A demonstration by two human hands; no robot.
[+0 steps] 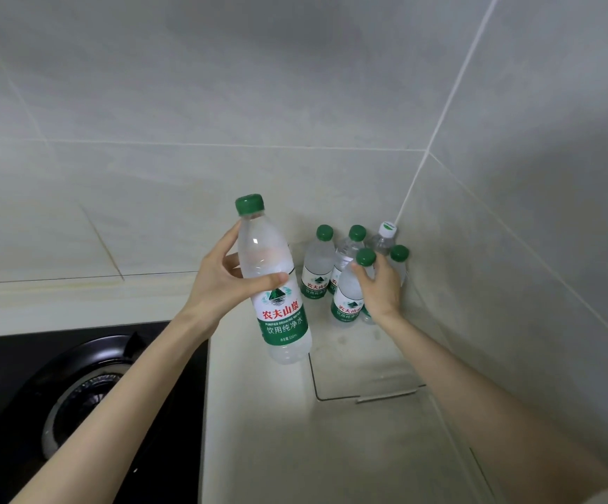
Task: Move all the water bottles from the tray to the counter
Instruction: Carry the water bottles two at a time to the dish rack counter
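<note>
My left hand [222, 281] grips a clear water bottle [277, 285] with a green cap and green label, held upright in the air above the pale counter [258, 431]. My right hand [382, 289] grips the upper body of a second green-capped bottle [349, 296] that stands in the clear plastic tray [368, 394] in the corner. Behind it in the tray stand several more bottles: a green-capped bottle [318, 267] at the left, another green-capped one [349, 249] beside it, a white-capped bottle [384, 236] in the corner, and one [399, 254] partly hidden behind my fingers.
A black gas hob [77, 394] with a round burner lies at the lower left, bordering the counter. Tiled walls [513, 212] meet in the corner right behind the tray. The tray's near half holds no bottles.
</note>
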